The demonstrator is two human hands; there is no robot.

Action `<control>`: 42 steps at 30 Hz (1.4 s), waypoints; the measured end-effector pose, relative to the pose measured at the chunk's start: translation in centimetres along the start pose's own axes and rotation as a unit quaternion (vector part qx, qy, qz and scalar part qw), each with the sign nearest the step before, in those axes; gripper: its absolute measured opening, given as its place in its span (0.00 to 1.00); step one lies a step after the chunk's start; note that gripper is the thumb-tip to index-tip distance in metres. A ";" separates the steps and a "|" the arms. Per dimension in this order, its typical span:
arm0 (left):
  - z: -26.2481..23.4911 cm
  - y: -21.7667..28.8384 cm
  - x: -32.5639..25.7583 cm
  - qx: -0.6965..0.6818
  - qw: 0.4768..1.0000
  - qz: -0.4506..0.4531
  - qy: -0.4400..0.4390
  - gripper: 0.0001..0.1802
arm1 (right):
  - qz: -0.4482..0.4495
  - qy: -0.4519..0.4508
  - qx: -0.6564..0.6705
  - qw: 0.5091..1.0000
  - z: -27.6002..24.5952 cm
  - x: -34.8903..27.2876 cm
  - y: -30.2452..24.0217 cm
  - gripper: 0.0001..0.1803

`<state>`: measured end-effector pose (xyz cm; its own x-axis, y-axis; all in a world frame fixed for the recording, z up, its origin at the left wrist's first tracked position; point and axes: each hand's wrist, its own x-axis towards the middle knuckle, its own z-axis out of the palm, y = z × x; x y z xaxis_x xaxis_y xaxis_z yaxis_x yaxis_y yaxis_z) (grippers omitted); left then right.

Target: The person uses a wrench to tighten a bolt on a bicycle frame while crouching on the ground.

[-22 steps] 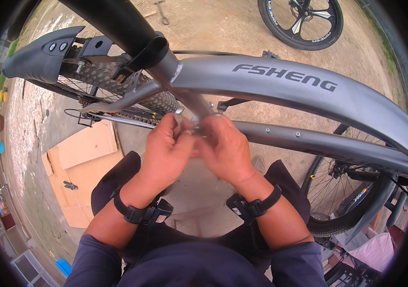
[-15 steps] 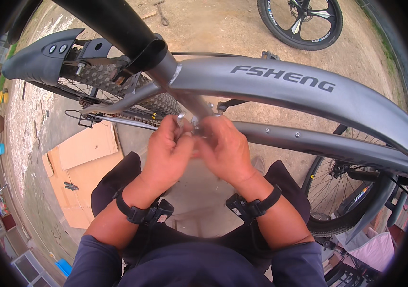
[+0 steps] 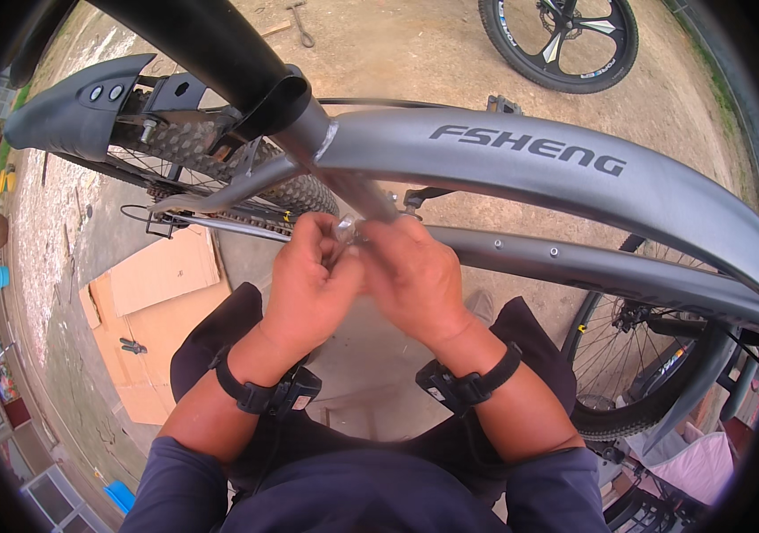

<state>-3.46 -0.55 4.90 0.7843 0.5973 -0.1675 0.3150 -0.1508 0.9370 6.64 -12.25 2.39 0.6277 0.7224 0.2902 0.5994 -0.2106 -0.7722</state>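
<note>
A grey bicycle frame (image 3: 539, 142) runs across in front of me, with a black seat post (image 3: 228, 62) rising at upper left. Both my hands meet just below the seat tube (image 3: 348, 182). In my left hand (image 3: 313, 280), pinched fingers hold a small shiny metal part (image 3: 346, 229) whose kind I cannot make out. Close against it, my right hand (image 3: 419, 280) has its fingers curled, smeared by motion; what they hold, if anything, is hidden. Behind the left hand lie the chain and the knobbly rear tyre (image 3: 308, 191).
Cardboard (image 3: 162, 311) lies on the ground at left, with a small dark tool (image 3: 132, 346) on it. A loose wheel (image 3: 562, 40) rests at the top right. The frame's front wheel (image 3: 628, 355) is at right, beside a pink cloth (image 3: 695, 466). A black rear mudguard (image 3: 77, 102) juts out at left.
The shiny part between my fingers has turned and shifted slightly right and down. My right fingers have moved a little; both forearms stay nearly in place.
</note>
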 end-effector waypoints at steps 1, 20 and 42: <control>0.0 -0.1 -0.1 0.001 1.000 0.003 -0.005 0.15 | -0.004 0.006 0.000 1.000 0.1 0.0 0.0 0.16; -0.8 -0.9 1.1 0.023 0.999 0.032 0.013 0.15 | 0.013 0.015 -0.044 0.999 0.4 0.0 -0.5 0.11; -1.5 -1.5 2.7 0.223 0.953 0.204 0.037 0.08 | 0.059 0.020 0.065 0.996 0.4 -0.4 0.0 0.10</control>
<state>-2.58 2.45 3.46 0.8556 0.4686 0.2200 0.2004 -0.6917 0.6938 6.19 -12.26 1.99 0.7104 0.6706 0.2139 0.4534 -0.2036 -0.8677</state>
